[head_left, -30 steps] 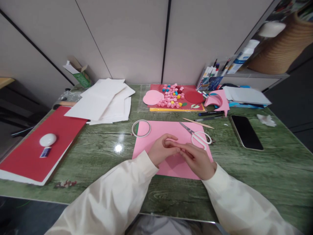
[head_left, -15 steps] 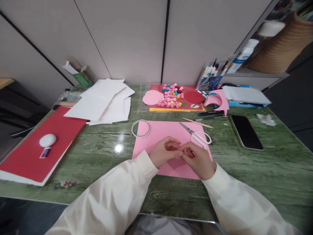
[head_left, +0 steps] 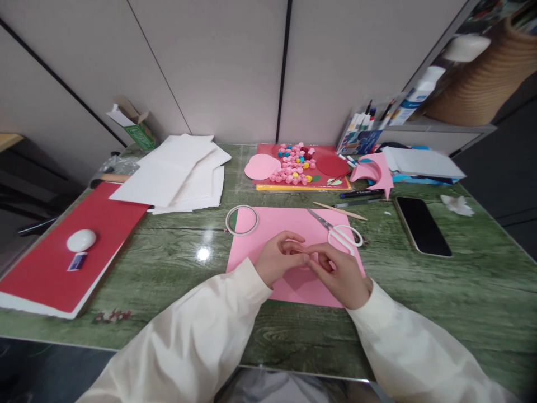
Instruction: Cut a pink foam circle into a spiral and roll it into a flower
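Observation:
My left hand [head_left: 280,258] and my right hand [head_left: 339,273] meet fingertip to fingertip above a pink sheet of paper [head_left: 251,246]. Both are closed in a pinch; whatever lies between the fingers is too small and hidden to name. White-handled scissors [head_left: 342,235] rest on the sheet's upper right, just beyond my right hand. A roll of tape [head_left: 242,220] lies over the sheet's upper left corner. Behind the sheet, many small pink, yellow and blue paper pieces [head_left: 296,165] are heaped on a red sheet, beside a pink paper cutout [head_left: 260,167].
On the left are white papers [head_left: 168,168] and a red sheet [head_left: 104,224] bearing a white oval object [head_left: 81,240]. A wooden stick [head_left: 340,211], pens [head_left: 361,194], a pink paper scrap [head_left: 380,173] and a phone [head_left: 423,226] lie to the right. A wall [head_left: 235,73] stands behind.
My fingers have shifted slightly against each other, the right fingertips moving a little left toward the left hand. Everything else on the table stays where it was.

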Demonstrator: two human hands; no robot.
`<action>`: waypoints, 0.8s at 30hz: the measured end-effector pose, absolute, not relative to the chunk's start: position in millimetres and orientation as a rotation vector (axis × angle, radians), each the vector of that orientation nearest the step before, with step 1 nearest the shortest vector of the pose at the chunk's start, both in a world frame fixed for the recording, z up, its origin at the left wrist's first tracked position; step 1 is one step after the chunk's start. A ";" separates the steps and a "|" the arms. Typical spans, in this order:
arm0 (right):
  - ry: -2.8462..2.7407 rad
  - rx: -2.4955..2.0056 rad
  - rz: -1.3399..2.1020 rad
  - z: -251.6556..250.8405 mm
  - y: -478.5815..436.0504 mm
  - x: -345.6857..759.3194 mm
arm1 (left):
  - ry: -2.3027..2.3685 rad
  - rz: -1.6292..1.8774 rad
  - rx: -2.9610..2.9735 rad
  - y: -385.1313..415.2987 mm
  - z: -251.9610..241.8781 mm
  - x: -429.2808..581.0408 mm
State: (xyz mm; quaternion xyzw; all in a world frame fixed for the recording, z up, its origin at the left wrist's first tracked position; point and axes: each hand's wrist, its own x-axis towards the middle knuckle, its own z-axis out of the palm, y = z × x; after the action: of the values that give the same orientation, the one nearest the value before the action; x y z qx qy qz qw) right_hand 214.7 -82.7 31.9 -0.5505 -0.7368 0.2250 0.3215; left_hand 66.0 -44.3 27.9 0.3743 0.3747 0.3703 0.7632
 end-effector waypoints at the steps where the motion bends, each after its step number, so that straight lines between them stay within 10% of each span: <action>1: -1.950 -1.431 0.611 31.9 -82.5 214.9 | 0.807 0.793 0.820 -44.1 28.2 65.6; 24: -1.865 -1.496 0.533 24.5 -82.4 216.2 | 0.721 0.723 0.852 -45.3 27.8 64.7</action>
State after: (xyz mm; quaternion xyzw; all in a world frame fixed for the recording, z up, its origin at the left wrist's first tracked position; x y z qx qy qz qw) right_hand 216.2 -82.4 24.5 -0.5744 -0.7163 0.2048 0.3393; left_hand 64.7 -45.3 27.8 0.3953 0.3346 0.3355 0.7869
